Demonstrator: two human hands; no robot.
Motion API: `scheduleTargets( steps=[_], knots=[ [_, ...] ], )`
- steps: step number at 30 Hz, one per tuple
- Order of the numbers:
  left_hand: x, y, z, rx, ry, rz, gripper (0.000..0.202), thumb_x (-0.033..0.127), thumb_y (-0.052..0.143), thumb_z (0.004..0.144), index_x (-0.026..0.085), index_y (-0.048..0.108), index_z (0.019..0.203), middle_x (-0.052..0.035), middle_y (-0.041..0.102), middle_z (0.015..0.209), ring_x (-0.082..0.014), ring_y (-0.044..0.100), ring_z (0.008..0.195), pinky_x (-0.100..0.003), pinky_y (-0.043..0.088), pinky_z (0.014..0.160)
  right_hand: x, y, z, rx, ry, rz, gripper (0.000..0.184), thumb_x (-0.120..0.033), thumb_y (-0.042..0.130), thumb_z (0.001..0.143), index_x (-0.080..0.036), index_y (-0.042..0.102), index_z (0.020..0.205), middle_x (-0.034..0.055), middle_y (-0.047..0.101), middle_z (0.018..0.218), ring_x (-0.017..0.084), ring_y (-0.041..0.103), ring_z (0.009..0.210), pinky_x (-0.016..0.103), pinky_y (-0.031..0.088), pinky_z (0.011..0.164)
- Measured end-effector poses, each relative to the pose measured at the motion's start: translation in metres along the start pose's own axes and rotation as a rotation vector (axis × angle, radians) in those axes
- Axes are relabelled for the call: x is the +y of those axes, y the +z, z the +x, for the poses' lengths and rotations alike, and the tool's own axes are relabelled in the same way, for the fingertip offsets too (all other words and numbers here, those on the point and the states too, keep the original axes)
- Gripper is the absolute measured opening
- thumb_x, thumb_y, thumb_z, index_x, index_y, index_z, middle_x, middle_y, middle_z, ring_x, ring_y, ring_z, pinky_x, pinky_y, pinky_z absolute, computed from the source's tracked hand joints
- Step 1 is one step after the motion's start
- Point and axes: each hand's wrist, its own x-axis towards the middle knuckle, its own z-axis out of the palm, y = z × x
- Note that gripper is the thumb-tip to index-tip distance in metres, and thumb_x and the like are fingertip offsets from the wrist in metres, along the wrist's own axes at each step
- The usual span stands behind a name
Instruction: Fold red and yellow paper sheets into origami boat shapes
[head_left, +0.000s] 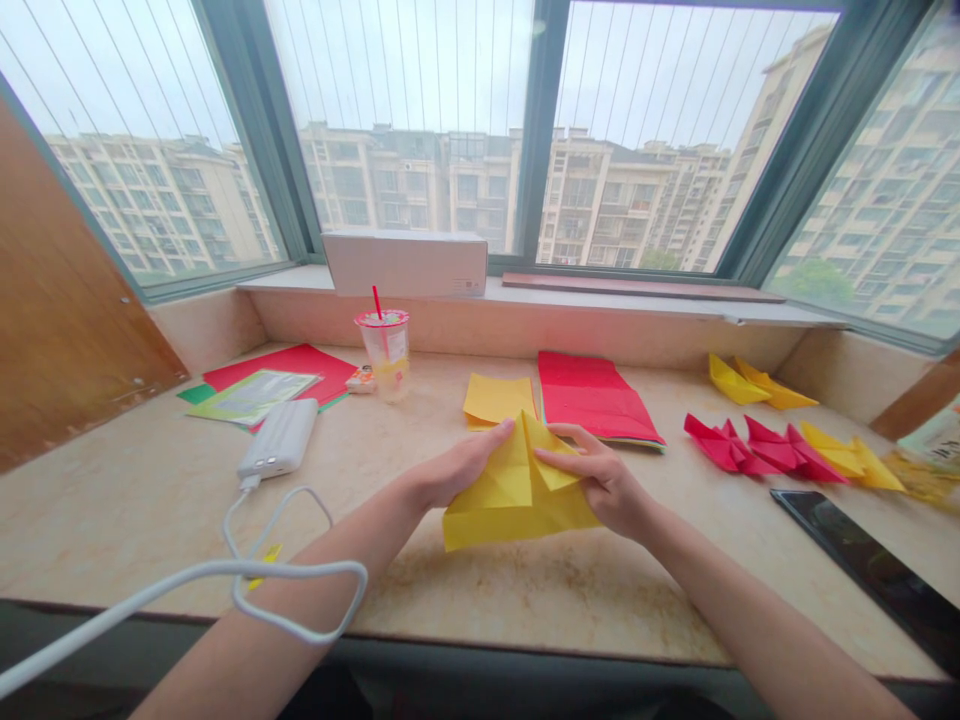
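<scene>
A sheet of yellow paper (517,505), folded to a peak at the top with a flat band along the bottom, is held just above the counter. My left hand (469,465) grips its left slanted edge, thumb near the peak. On the other side my right hand (596,475) pinches the right flap between its fingers. Behind the paper lie a stack of yellow-orange sheets (496,397) and a stack of red paper (592,397).
Folded red paper shapes (724,445) and yellow paper boats (739,380) sit at the right, near a black phone (862,570). To the left are a white power bank (279,437) with a looping cable (187,572), a plastic cup (386,355) and coloured sheets (255,395).
</scene>
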Motion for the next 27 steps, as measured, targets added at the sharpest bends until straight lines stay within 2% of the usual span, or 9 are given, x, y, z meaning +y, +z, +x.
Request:
scheduleTargets(
  steps=[3, 8, 16, 22, 25, 27],
  knots=[
    [0.0, -0.002, 0.0, -0.027, 0.027, 0.033, 0.052, 0.056, 0.05, 0.092, 0.014, 0.068, 0.117, -0.0133, 0.076, 0.104, -0.0265, 0.072, 0.098, -0.035, 0.055, 0.086, 0.001, 0.0, 0.0, -0.006, -0.014, -0.034, 0.064, 0.003, 0.039, 0.085, -0.037, 0.063, 0.128, 0.0047, 0.047, 0.141, 0.023, 0.056, 0.124, 0.042, 0.046, 0.107],
    [0.002, -0.002, 0.0, -0.018, 0.071, 0.113, 0.05, 0.055, 0.05, 0.092, 0.016, 0.069, 0.115, -0.012, 0.077, 0.098, -0.0264, 0.073, 0.092, -0.036, 0.055, 0.084, 0.003, 0.0, -0.002, -0.025, -0.013, -0.095, 0.062, 0.002, 0.04, 0.086, -0.037, 0.062, 0.13, 0.0052, 0.045, 0.143, 0.024, 0.055, 0.126, 0.045, 0.046, 0.107],
    [0.001, 0.004, 0.003, 0.102, 0.208, 0.276, 0.047, 0.053, 0.048, 0.093, 0.016, 0.068, 0.114, -0.0098, 0.076, 0.095, -0.0237, 0.071, 0.084, -0.033, 0.054, 0.076, -0.002, -0.002, -0.004, -0.068, -0.077, -0.326, 0.067, 0.004, 0.042, 0.083, -0.035, 0.057, 0.135, 0.0084, 0.041, 0.148, 0.027, 0.05, 0.131, 0.045, 0.049, 0.104],
    [0.001, 0.003, 0.005, 0.214, 0.317, 0.564, 0.048, 0.053, 0.043, 0.095, 0.014, 0.068, 0.105, -0.0086, 0.073, 0.096, -0.0233, 0.065, 0.09, -0.032, 0.049, 0.078, -0.009, -0.003, -0.004, -0.132, -0.087, -0.456, 0.07, 0.002, 0.046, 0.08, -0.034, 0.051, 0.14, 0.0088, 0.034, 0.154, 0.03, 0.051, 0.131, 0.046, 0.049, 0.103],
    [0.001, 0.0, 0.009, 0.224, 0.394, 0.667, 0.044, 0.051, 0.044, 0.095, 0.014, 0.067, 0.101, -0.0079, 0.071, 0.096, -0.0217, 0.063, 0.089, -0.031, 0.048, 0.08, -0.016, -0.004, -0.004, -0.18, -0.035, -0.499, 0.073, -0.001, 0.051, 0.079, -0.032, 0.047, 0.144, 0.0105, 0.029, 0.156, 0.032, 0.051, 0.13, 0.049, 0.049, 0.103],
    [0.002, -0.003, 0.01, 0.196, 0.421, 0.662, 0.042, 0.051, 0.046, 0.094, 0.014, 0.066, 0.1, -0.0074, 0.071, 0.093, -0.0204, 0.062, 0.086, -0.03, 0.048, 0.077, -0.019, -0.005, -0.003, -0.205, -0.015, -0.494, 0.07, -0.005, 0.055, 0.08, -0.031, 0.046, 0.145, 0.0117, 0.028, 0.157, 0.033, 0.051, 0.13, 0.05, 0.048, 0.104]
  ],
)
